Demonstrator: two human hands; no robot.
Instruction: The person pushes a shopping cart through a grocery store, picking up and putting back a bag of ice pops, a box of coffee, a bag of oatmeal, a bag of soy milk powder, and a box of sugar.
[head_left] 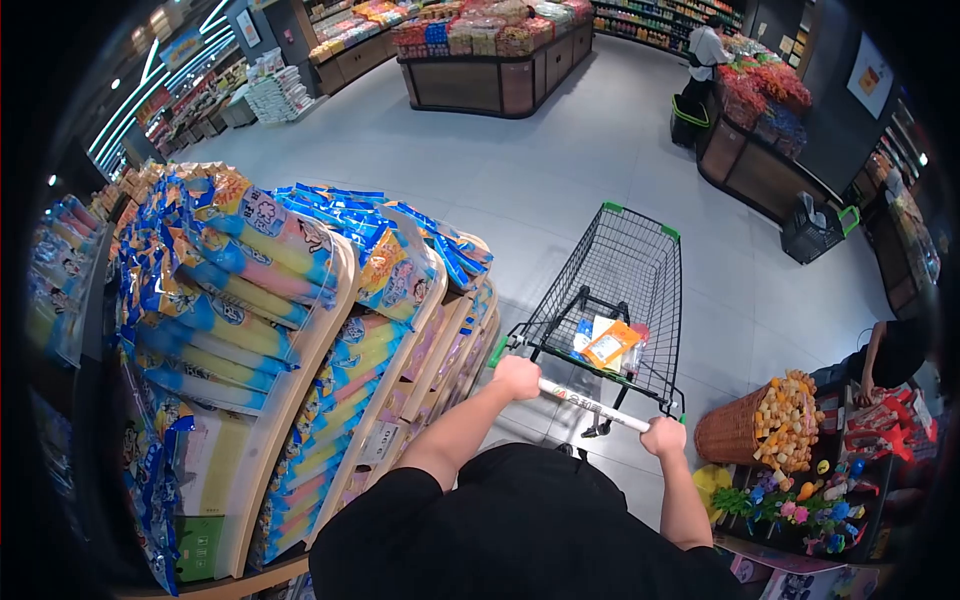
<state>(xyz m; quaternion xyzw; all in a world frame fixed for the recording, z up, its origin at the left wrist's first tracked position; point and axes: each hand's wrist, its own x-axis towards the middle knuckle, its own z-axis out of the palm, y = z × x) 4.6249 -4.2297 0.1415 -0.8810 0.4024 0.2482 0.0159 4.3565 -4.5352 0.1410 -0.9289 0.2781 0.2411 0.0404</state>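
Both of my hands are wrapped round the white handle of a shopping cart (655,290) made of dark wire with green corners. My left hand (517,379) grips the handle's left end, and my right hand (664,437) closes on its right end. Between them the handle bar (590,404) shows printed lettering. Inside the cart, near the handle, lie a few flat packets, with an orange packet (611,344) on top.
Tiered shelves of blue and yellow snack bags (240,290) stand close on the left. On the right are a wicker basket (735,425) of wrapped goods and a person's arm (873,365). Farther off are a black shopping basket (815,232), a person (706,62) and a display island (480,85).
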